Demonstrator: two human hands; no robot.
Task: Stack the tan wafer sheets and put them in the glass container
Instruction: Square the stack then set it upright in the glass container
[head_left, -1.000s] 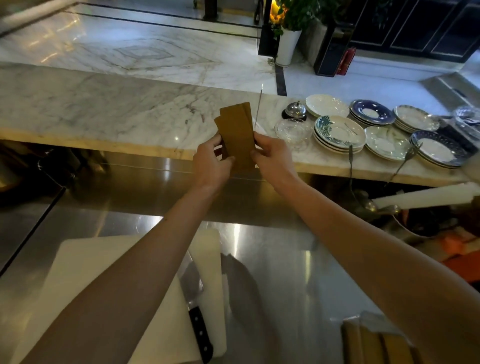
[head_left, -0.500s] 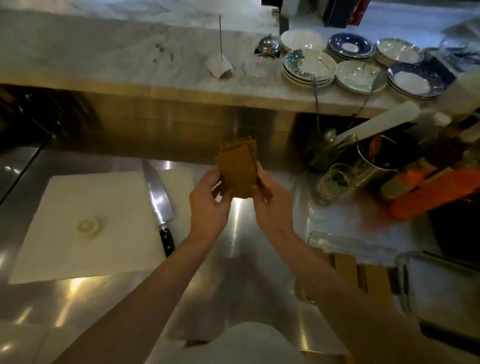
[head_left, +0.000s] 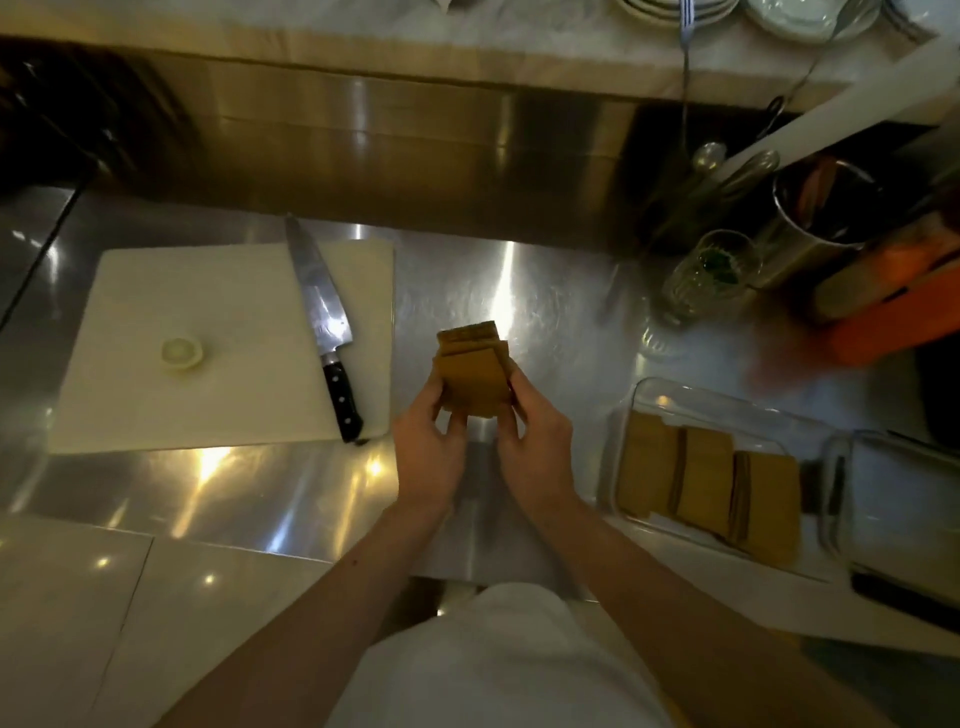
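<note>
Both hands, left hand and right hand, pinch an uneven wafer stack above the steel counter; 3 piles already sit in the glass container, this stack still to square and load

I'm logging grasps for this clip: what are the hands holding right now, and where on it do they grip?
A small stack of tan wafer sheets, pinched by its long side edges near the lower end: left hand on one edge, right hand on the other.
</note>
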